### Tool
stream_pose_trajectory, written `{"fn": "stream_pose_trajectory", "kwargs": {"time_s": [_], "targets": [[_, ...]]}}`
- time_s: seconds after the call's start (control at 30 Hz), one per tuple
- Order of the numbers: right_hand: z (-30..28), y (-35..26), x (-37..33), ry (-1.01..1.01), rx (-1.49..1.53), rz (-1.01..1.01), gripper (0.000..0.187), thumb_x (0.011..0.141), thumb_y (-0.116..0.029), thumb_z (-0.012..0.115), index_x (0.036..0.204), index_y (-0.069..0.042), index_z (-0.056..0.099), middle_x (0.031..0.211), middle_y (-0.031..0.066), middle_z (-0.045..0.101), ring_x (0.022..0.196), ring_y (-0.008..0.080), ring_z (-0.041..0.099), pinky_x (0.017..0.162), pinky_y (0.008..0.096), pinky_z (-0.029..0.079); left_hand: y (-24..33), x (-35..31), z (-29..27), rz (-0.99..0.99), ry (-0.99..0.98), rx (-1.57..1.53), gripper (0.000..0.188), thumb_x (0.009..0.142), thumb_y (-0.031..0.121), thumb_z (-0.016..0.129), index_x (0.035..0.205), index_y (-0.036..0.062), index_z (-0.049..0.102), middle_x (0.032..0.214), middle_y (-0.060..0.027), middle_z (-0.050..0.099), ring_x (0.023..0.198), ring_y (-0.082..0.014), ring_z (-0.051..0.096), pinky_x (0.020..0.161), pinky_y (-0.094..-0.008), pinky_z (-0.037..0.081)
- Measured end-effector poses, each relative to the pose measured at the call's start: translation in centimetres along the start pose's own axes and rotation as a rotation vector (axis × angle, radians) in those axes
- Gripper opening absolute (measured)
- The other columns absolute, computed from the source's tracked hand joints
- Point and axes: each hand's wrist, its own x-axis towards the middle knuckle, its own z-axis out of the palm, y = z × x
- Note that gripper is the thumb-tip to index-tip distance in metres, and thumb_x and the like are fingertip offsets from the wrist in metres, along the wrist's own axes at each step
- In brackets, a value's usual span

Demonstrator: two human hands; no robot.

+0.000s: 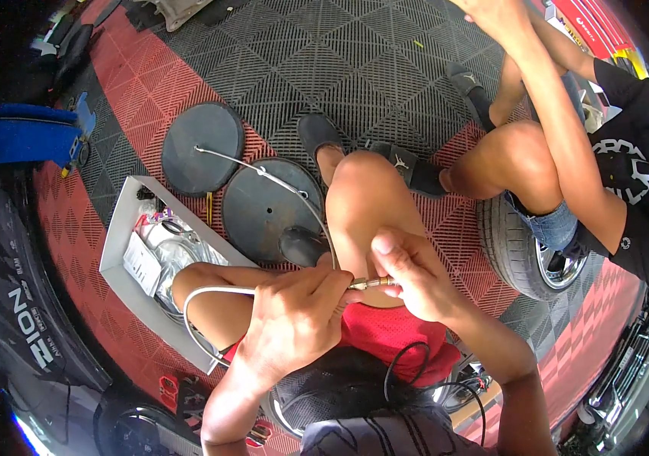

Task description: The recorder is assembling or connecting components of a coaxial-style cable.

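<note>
My left hand point(294, 315) is closed around a thin pale hose point(222, 289), just beside its brass fitting point(358, 284). One length of the hose loops out left of that hand and back toward my lap. Another length runs up from the fist and ends over two round black discs point(269, 239) on the floor. My right hand point(419, 281) has its fingers curled at the fitting's coppery far end, with the thumb raised off it. Both hands are above my lap, over red shorts point(393, 334). My right fingertips are partly hidden.
An open white box point(115, 239) with plastic bags and scissors stands left of my leg. At right a person in a black shirt point(609, 152) sits on a tyre point(518, 254). A dark car panel point(35, 327) borders the left; red tools point(170, 391) lie below it.
</note>
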Motion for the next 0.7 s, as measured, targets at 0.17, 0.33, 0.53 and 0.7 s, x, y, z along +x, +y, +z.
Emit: {"fn": "stream_pose_trajectory", "kwargs": {"time_s": [0.17,0.33,0.53,0.7], "targets": [[0.6,-0.3,0.0,0.121,-0.36,-0.25,0.028,0.098,-0.023,0.06,0.079,-0.005,0.051,0.062,-0.0018,0.048,0.052,0.0058,0.044,0.046,0.0252,0.035,-0.3,0.1,0.0,-0.002,-0.005,0.013,0.013,0.078,0.003,0.071,0.088,-0.0003,0.063,0.076,-0.0131,0.065,0.067,-0.0323,0.067,0.057,-0.0397,0.054],[0.0,-0.7,0.3,-0.007,-0.089,-0.117,0.026,0.097,-0.022,0.061,0.081,-0.004,0.051,0.063,-0.0009,0.051,0.051,0.0058,0.045,0.045,0.0221,0.035,-0.5,0.2,-0.1,-0.013,-0.039,0.01,0.015,0.077,0.003,0.071,0.088,-0.0003,0.063,0.077,-0.0131,0.066,0.067,-0.0325,0.067,0.057,-0.0399,0.054],[-0.3,0.0,0.6,-0.06,-0.088,-0.19,0.026,0.097,-0.025,0.061,0.086,-0.005,0.049,0.062,0.0018,0.053,0.047,0.0063,0.049,0.04,0.0202,0.037,-0.8,0.5,-0.1,-0.014,-0.011,0.036,0.014,0.077,0.003,0.071,0.088,0.0003,0.063,0.075,-0.0125,0.065,0.064,-0.0323,0.066,0.055,-0.0402,0.052],[-0.4,-0.1,0.6,-0.083,-0.03,-0.179,0.022,0.1,-0.023,0.055,0.103,-0.002,0.048,0.068,0.0029,0.052,0.048,0.0078,0.047,0.043,0.0215,0.038,-1.1,0.4,0.1,-0.017,0.021,-0.006,0.012,0.079,0.004,0.07,0.088,0.0005,0.063,0.075,-0.0122,0.065,0.064,-0.0318,0.066,0.056,-0.0403,0.052]]}}
